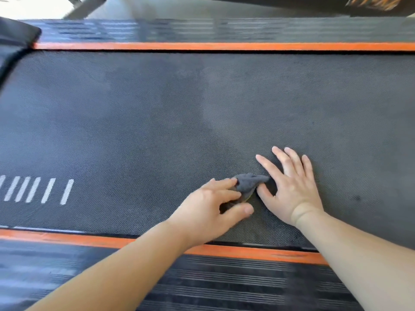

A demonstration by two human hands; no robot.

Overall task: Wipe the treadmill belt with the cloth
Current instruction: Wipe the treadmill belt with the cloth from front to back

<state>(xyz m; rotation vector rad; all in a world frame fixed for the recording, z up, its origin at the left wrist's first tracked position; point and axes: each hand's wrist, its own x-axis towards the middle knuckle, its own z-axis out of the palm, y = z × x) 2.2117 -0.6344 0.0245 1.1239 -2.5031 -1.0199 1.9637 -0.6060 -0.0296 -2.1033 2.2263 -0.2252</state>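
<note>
The dark textured treadmill belt (157, 122) fills most of the view and runs left to right. A small bunched grey cloth (248, 184) lies on the belt near its front edge. My left hand (213, 209) grips the cloth, with fingers curled over it and the thumb below. Much of the cloth is hidden under that hand. My right hand (289, 187) lies flat on the belt with straight, spread fingers, just right of the cloth, its thumb side touching the cloth's tip.
Orange strips border the belt at the far side (224, 46) and the near side (247, 252). Ribbed dark side rails (224, 286) lie outside them. White stripe markings (40, 190) are printed on the belt at the left. A dark housing (15, 39) sits at the upper left.
</note>
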